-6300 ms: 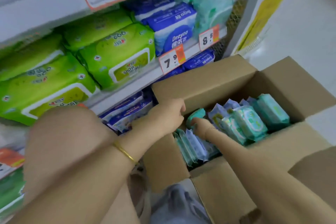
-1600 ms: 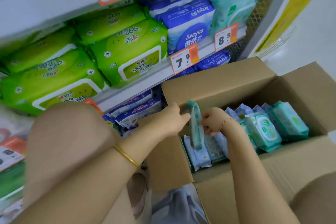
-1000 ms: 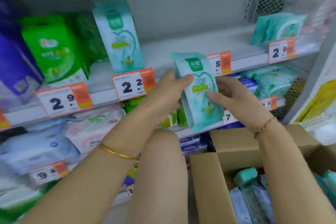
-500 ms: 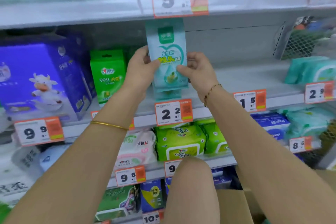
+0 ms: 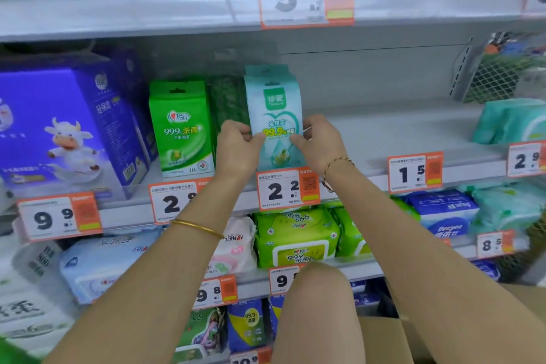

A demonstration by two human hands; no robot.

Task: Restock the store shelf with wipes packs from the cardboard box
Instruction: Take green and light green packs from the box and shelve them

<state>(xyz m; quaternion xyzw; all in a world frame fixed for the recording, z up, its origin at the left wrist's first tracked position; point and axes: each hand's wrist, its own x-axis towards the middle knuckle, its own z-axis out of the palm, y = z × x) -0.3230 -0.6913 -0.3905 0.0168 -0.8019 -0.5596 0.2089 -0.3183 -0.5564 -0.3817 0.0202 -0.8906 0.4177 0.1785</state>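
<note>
I am holding a light teal wipes pack (image 5: 277,109) with both my hands. My left hand (image 5: 239,146) is pinching its left edge, and my right hand (image 5: 320,142) is pinching its right edge. The pack is standing up tall on the gray shelf (image 5: 384,127), right above the price tag (image 5: 288,189) that says 2.2. A second teal pack (image 5: 266,69) is peeking out just behind it. A gold bangle (image 5: 196,227) is sitting on my left wrist, and a thin bracelet (image 5: 334,168) is hanging on my right wrist. Just to the left, a bright green pack (image 5: 181,127) is standing up, and farther left a big blue box (image 5: 68,127) with a little cow on it is sitting. Down low and near me, my knee (image 5: 319,304) is poking up, and a corner of the cardboard box (image 5: 381,337) is showing to its right.
</note>
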